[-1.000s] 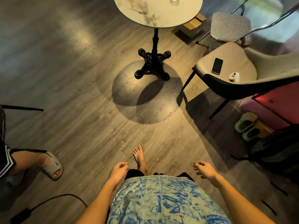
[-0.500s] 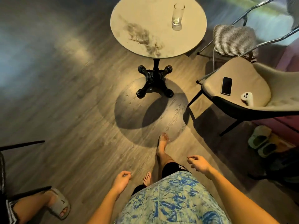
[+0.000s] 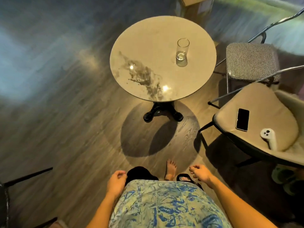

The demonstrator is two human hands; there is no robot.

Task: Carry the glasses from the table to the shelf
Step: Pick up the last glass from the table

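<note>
Since the earlier frames the person has walked closer: the round, pale stone-topped pedestal table (image 3: 148, 51) now fills the upper middle of the view, and the seated person's sandalled foot has dropped out of sight at the left.

One tall, clear, straight-sided drinking glass (image 3: 182, 51) stands upright on the table's far right part, its long axis vertical, with what looks like a little water in the bottom. No other glass is visible, and no shelf.

Both hands hang low at the person's waist, well apart from the table. The left hand (image 3: 117, 181) is loosely curled and holds nothing; the right hand (image 3: 201, 173) is likewise half curled and empty, fingers slack.

The glass lies ahead and slightly to the right of the body's midline, so the right hand is the nearer one. Judging from this, the coming reach would go forward and up over the near table edge to wrap the glass from the side.

To the right, a beige padded chair (image 3: 263, 99) carries a black phone (image 3: 242, 119) and a white controller (image 3: 268, 139), near that path.
</note>
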